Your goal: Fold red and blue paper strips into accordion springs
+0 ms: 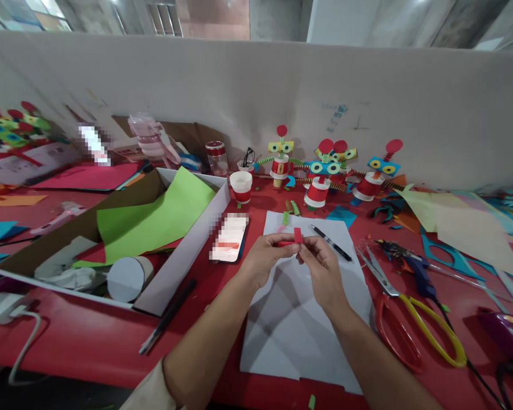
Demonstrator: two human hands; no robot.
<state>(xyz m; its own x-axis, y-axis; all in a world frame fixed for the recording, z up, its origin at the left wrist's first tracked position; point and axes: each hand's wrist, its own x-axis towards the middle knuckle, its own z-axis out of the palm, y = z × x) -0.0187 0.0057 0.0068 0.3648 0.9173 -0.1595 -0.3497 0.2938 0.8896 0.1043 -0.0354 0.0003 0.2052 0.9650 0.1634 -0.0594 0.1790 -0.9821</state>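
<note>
Over the white paper sheet (303, 336), my left hand (263, 259) and my right hand (322, 267) meet, fingertips close together. Between them is a red paper strip (298, 235), one part standing up and another lying along my left fingers. Both hands pinch it. My fingers hide the rest of the strip. Just beyond my left hand lies a green folded paper spring (286, 217) with a pink bit by it. A black pen (331, 242) rests on the sheet beside my right hand.
Scissors (393, 296) with red and yellow handles and a blue glue gun (421, 273) lie right. A phone (231, 236) and a box (188, 239) of green paper are left. A paper cup (241, 185) and several cup figures (317, 191) stand behind.
</note>
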